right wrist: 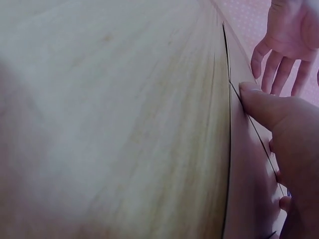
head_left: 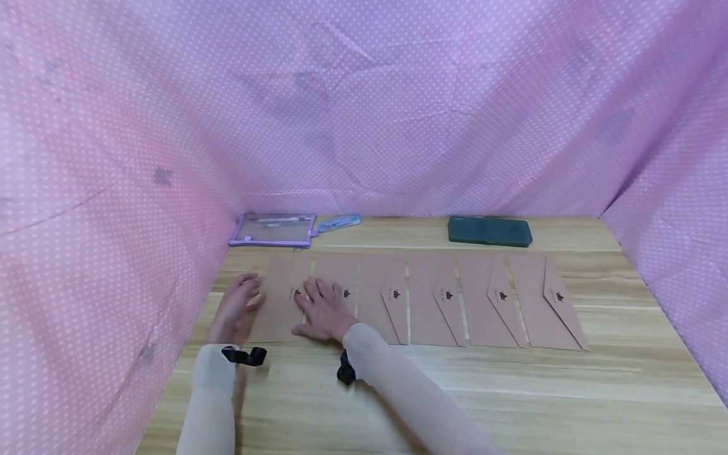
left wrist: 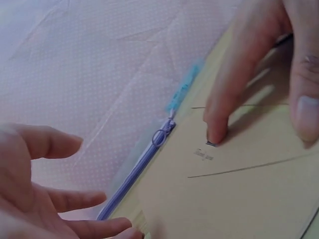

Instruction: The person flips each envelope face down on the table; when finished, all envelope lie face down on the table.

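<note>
Brown paper envelopes stand in a row across the table, several with a slanted flap and a small dark crown print. My right hand (head_left: 326,313) rests with spread fingers over the two leftmost ones, the end envelope (head_left: 277,278) and its neighbour (head_left: 340,268). In the left wrist view, one fingertip (left wrist: 217,133) of it covers part of the crown print. Beside the end envelope's left edge is my left hand (head_left: 234,304), its fingers loosely bent and holding nothing. Whether it touches the paper I cannot tell.
Behind the envelopes lie a clear purple-edged zip pouch (head_left: 273,230) with pens inside, a small light-blue item (head_left: 339,223) and a dark green case (head_left: 490,231). Pink dotted cloth (head_left: 364,126) hangs around the wooden table (head_left: 483,392).
</note>
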`<action>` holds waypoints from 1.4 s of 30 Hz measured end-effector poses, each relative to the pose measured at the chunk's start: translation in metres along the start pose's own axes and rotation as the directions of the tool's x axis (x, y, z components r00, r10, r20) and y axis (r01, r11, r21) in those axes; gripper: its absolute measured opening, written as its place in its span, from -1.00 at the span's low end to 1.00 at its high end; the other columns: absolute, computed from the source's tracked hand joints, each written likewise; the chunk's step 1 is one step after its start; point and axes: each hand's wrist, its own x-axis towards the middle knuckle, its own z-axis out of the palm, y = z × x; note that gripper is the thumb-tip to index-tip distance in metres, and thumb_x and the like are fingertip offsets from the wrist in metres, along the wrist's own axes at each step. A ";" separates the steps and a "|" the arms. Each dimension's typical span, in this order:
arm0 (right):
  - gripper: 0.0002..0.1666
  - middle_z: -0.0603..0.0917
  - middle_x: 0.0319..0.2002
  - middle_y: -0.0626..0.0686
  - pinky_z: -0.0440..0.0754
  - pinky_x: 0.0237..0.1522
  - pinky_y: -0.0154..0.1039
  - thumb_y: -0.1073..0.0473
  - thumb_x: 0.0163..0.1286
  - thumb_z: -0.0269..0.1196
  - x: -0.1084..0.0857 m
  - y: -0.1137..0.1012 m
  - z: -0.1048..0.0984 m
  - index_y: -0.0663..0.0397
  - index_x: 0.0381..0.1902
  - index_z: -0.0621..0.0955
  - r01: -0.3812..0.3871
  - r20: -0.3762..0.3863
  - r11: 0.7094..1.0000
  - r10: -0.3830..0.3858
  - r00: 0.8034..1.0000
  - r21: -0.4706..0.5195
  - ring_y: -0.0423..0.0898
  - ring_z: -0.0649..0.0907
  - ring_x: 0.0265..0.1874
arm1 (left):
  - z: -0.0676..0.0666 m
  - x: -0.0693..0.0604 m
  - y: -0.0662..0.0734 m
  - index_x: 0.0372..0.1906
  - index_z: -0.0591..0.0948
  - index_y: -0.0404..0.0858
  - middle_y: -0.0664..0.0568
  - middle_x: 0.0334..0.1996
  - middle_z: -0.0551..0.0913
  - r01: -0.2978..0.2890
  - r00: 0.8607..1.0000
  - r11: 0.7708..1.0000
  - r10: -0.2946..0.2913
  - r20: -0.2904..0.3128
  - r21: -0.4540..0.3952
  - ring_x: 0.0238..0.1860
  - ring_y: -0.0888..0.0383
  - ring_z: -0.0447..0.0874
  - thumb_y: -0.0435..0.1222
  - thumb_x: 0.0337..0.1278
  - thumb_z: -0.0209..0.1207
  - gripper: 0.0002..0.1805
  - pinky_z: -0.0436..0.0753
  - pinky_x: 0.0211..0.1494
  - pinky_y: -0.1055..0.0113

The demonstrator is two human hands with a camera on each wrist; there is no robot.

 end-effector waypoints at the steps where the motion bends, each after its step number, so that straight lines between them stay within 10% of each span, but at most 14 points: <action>1: -0.08 0.06 0.63 0.01 0.14 0.52 0.24 -0.52 0.36 0.01 0.000 0.000 0.000 -0.34 0.56 0.17 0.000 0.002 1.000 0.000 1.000 -0.004 0.09 0.05 0.62 | -0.001 -0.002 0.001 0.22 0.40 -0.16 0.17 -0.04 0.53 0.006 1.000 0.998 -0.006 0.001 -0.067 0.07 0.19 0.41 -0.19 0.49 -0.09 -0.68 0.50 0.02 0.38; 6: -0.07 0.06 0.63 -0.01 0.15 0.52 0.24 -0.54 0.36 -0.02 0.000 0.001 0.000 -0.35 0.56 0.16 0.002 0.010 1.000 -0.002 1.000 -0.025 0.08 0.05 0.62 | -0.009 -0.004 -0.001 -0.24 0.56 0.13 0.35 -0.29 0.54 0.038 0.999 0.957 -0.026 0.044 -0.287 -0.16 0.37 0.48 -0.15 0.51 -0.16 -0.73 0.50 -0.18 0.48; 15: -0.08 0.09 0.62 -0.01 0.13 0.52 0.25 -0.54 0.35 0.00 0.001 0.002 -0.003 -0.35 0.54 0.18 -0.004 0.014 1.000 0.004 1.000 -0.022 0.09 0.05 0.62 | -0.019 -0.008 -0.005 -0.23 0.69 0.03 0.19 -0.33 0.75 0.020 0.972 0.863 0.102 0.213 -0.505 -0.29 0.28 0.68 -0.18 0.59 -0.32 -0.50 0.58 -0.31 0.46; 42: -0.09 0.04 0.62 0.08 0.27 0.54 0.03 -0.28 0.39 0.21 0.007 -0.013 -0.009 -0.11 0.55 0.19 0.165 -0.092 0.956 -0.147 0.985 0.241 0.03 0.11 0.61 | -0.014 -0.029 0.019 0.01 0.59 0.08 0.19 -0.09 0.76 -0.150 0.920 0.878 0.293 0.262 -0.454 -0.02 0.25 0.69 -0.11 0.61 -0.37 -0.56 0.66 -0.05 0.44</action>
